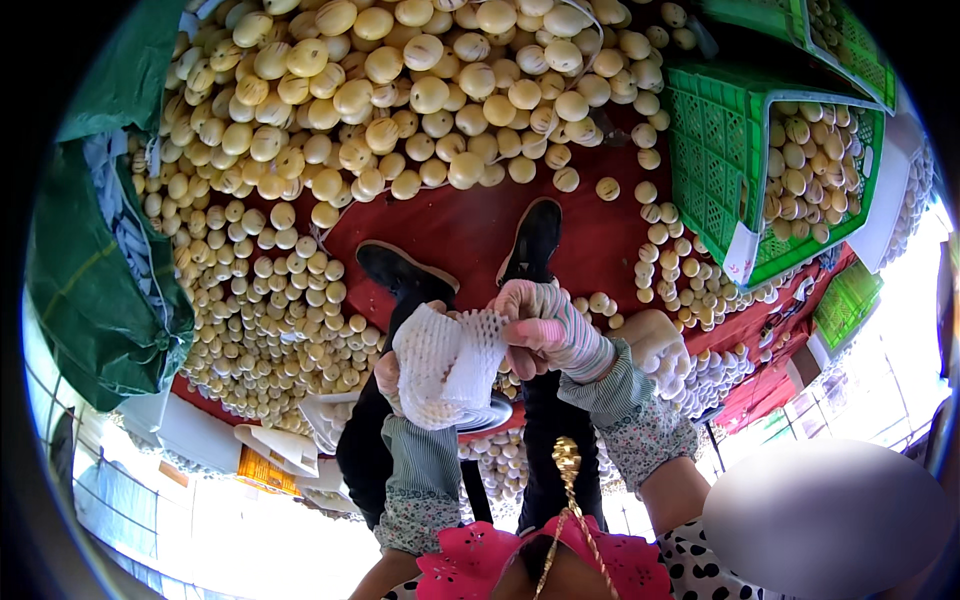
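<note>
Over my lap I hold a white foam fruit net point(450, 365), bunched and stretched wide. My left hand point(388, 378) wraps its left side, mostly hidden behind the mesh. The fingers of my right hand point(545, 325), in a striped glove, pinch the upper right edge of the net. Whether a fruit sits inside the net cannot be made out. Past my hands lies a big heap of pale yellow pepino melons point(430, 95) with dark streaks.
Green plastic crates stand at the right; the nearest crate point(715, 150) holds more melons. A dark green tarpaulin sack point(100, 270) is at the left. Loose melons lie around my shoes point(535, 235) on the red ground sheet point(440, 230). White net-wrapped fruits point(715, 380) lie beyond my right arm.
</note>
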A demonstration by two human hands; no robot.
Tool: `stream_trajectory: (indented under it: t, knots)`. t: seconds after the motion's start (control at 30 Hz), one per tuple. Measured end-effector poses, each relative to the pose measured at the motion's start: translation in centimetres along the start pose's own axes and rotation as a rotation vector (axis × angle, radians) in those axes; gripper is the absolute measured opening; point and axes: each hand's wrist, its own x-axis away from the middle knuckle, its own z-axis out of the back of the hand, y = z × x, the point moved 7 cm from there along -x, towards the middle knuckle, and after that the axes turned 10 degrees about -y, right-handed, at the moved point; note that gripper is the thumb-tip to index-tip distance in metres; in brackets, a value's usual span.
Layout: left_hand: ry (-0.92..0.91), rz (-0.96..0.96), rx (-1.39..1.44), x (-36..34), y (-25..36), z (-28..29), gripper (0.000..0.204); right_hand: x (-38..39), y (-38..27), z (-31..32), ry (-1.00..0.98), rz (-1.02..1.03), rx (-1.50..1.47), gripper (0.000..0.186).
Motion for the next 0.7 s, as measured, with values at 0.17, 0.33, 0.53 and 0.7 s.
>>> stream_trajectory:
  t: [0.17, 0.33, 0.53, 0.7]
  knots:
    - [-0.057, 0.160, 0.000, 2.1, -2.3, -2.3, 0.084, 3.0, 2.5, -2.6, -0.102, -0.145, 0.120, 0.046]
    - [-0.113, 0.255, 0.079, 2.4, -3.3, -0.9, 0.081, 4.9, 3.5, -3.6, -0.238, -0.315, 0.158, 0.033]
    - [-0.199, 0.318, 0.035, 0.0, -4.8, -5.3, 0.078, 6.0, 1.9, -5.1, -0.378, -0.249, 0.108, 0.026]
    - [-0.250, 0.356, 0.183, -0.8, -4.1, -4.9, 0.078, 4.7, -1.4, -3.7, -0.117, -0.212, 0.546, 0.033]
